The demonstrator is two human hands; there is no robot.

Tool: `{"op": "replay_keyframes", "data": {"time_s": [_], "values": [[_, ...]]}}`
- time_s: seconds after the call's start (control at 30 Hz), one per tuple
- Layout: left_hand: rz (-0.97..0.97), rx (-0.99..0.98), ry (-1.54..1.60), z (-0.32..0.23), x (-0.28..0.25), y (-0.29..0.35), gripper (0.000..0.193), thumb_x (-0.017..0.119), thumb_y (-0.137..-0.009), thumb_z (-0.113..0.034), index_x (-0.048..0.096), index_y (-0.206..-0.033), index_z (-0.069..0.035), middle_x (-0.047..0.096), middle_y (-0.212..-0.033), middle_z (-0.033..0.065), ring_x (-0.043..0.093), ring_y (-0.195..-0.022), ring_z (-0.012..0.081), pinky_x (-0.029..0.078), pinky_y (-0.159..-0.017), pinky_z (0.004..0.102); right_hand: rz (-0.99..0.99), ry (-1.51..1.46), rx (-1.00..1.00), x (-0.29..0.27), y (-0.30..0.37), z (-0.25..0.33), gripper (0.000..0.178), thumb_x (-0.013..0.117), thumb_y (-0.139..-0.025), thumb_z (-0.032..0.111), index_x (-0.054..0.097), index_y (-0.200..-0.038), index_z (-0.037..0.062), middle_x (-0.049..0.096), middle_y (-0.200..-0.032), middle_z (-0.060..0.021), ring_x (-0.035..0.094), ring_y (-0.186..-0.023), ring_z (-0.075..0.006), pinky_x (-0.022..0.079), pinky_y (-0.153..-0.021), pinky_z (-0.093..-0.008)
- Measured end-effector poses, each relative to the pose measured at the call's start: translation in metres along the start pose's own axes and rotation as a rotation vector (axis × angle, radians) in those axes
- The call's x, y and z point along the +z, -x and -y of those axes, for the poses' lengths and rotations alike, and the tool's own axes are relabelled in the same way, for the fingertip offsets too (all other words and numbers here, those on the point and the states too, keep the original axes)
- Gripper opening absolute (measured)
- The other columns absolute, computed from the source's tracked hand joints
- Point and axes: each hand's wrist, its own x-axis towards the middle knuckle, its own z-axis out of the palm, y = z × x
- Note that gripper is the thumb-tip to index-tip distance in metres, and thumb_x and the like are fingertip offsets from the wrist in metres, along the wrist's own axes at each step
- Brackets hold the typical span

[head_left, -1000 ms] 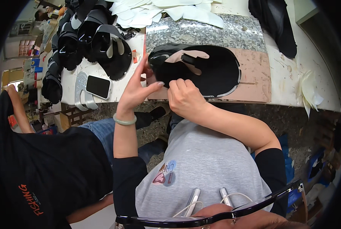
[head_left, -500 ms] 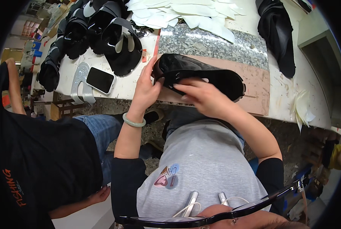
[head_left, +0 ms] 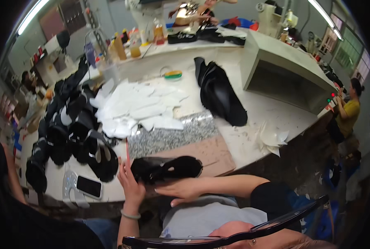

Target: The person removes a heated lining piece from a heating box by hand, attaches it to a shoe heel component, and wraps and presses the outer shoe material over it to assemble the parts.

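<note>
A black shoe upper lies on its side at the front edge of the table, partly over a pinkish-brown board. My left hand, a pale bangle on its wrist, is at the upper's left end. Its fingers are stretched and apart, touching or very near that end; the exact contact is hard to make out. Just in front of the upper, my right hand reaches leftward with its fingers extended and nothing in them. A speckled grey stone slab adjoins the board's far side.
White cut pieces pile up beyond the slab. Several black uppers crowd the left, near a phone and a silvery cut piece. More black uppers lie behind the board. A grey box stands right; a co-worker's sleeve is close left.
The view has tilted up, showing more of the room. My right hand has come off the upper's opening to its near side. My left hand's fingers are more spread at the left end.
</note>
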Motion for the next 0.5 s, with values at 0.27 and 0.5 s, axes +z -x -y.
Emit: {"op": "replay_keyframes", "data": {"time_s": [0.27,0.5], "values": [[0.393,0.747,-0.183,-0.024,-0.02,-0.034,0.039,0.07,-0.074,-0.02,0.062,-0.112,-0.015,0.062,-0.109,-0.0001,0.057,-0.104,0.0168,0.02,-0.107,0.0528,-0.277,0.249,0.16,-0.017,0.051,-0.012,0.06,0.058,-0.089,0.032,0.038,-0.137,0.0011,0.034,-0.145,-0.0155,0.024,-0.139,-0.0279,0.022,-0.112,-0.0465],[0.282,0.611,0.169,-0.035,-0.021,-0.079,0.02,0.068,-0.07,0.0,0.066,-0.088,-0.007,0.065,-0.08,0.0062,0.06,-0.073,0.0219,0.046,-0.082,0.0392,-0.692,0.214,0.16,-0.07,0.082,-0.009,0.03,0.069,-0.079,0.015,0.064,-0.107,0.0057,0.067,-0.099,-0.0111,0.065,-0.09,-0.0291,0.052,-0.075,-0.0347]]}}
